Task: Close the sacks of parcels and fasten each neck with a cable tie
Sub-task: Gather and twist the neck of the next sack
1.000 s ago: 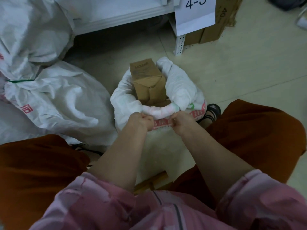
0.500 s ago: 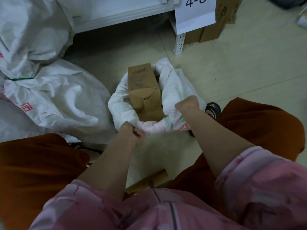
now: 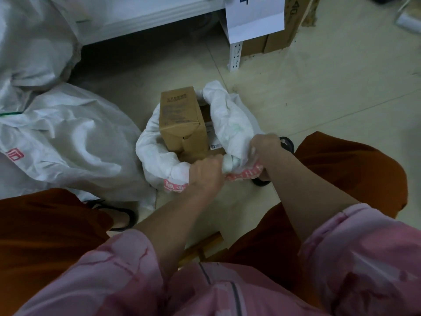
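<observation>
Sack (image 3: 230, 124) rim now between closer hands

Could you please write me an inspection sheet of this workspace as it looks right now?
Surface: pale tiled floor, dimly lit.
Job's things: open sack, rim rolled down; tall cardboard box stands up out of it. No cable tie on this neck.
Clutter: filled white sacks at left, one with a green tie.
Grippers: left hand and right hand both grip the sack's near rim.
Cables: nothing seen.
Surroundings: white shelf post with a paper label, brown cartons beside it.
</observation>
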### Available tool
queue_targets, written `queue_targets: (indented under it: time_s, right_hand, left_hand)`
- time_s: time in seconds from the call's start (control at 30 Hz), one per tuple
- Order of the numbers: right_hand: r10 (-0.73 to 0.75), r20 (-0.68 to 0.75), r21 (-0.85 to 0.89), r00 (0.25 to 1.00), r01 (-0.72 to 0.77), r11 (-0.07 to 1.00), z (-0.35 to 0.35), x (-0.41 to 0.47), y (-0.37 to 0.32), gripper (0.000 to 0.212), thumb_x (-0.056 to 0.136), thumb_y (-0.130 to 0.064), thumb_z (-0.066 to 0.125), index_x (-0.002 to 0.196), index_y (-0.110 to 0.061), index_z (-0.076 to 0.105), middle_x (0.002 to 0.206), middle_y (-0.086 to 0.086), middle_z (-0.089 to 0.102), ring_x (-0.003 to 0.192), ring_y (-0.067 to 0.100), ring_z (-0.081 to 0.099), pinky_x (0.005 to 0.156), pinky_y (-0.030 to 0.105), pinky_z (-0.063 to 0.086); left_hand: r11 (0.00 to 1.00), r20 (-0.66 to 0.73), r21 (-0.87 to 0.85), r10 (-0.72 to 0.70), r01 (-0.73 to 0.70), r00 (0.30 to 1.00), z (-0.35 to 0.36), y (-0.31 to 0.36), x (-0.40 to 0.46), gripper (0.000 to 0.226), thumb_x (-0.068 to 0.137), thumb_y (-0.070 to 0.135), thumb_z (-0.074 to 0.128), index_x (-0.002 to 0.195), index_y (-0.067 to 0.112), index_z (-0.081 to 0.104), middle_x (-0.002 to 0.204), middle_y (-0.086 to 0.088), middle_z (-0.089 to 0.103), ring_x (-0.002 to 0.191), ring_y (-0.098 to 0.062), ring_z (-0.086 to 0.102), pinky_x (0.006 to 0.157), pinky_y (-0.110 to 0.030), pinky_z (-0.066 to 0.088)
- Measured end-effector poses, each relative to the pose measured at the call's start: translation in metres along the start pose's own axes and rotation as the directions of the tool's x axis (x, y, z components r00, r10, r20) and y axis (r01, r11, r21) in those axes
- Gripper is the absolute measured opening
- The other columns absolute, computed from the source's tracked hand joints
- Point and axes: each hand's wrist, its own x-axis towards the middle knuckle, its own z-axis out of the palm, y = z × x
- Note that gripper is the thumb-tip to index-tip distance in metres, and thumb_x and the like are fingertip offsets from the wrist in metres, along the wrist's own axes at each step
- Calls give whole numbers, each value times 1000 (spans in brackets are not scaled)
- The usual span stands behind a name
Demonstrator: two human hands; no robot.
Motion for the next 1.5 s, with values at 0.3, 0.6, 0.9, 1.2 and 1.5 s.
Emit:
queue_targets:
  time_s: [0.3,0.6,0.9,1.2,1.5]
  right_hand:
    - [-439,-106,-608,892,291,739,15,13,-24,30,96,-18,47,125,-7,47,130,12,52,121,28,48,99,33,35]
    - [34,273,355,961,-133,925,-23,40,9,5,87,-10,61,85,-9,56,83,8,58,72,20,58,70,31,54]
    - [-43,209,91,977,25,996,-43,52,24,17,85,-8,61,101,-3,61,107,14,61,104,30,59,82,33,46]
    - [-382,134,-44,915,390,920,-31,53,-4,27,77,-21,74,63,-10,54,59,0,50,57,12,50,48,16,35]
    - [-173,53,-39,983,176,984,-34,78,3,32,88,-10,58,60,-13,42,61,1,42,55,13,42,53,21,35]
  left_hand:
    - [965,37,120,229,-232,973,11,4,3,25,54,19,86,72,17,69,68,-2,66,55,-16,64,48,-21,40]
    - [397,610,-642,-253,656,751,-19,11,76,42,82,48,65,84,6,64,60,-6,56,52,-17,51,54,-25,42]
    - [477,470,-692,-272,542,840,-15,58,123,16,81,14,70,90,4,62,83,-15,66,64,-22,58,52,-26,41]
    - [631,451,-603,-234,487,861,-31,65,144,20,87,16,59,98,3,68,91,-11,66,88,-27,63,70,-30,50]
    - [954,132,-298,20,21,991,-47,31,146,50,87,6,57,134,18,47,136,-3,46,116,-23,52,93,-37,46]
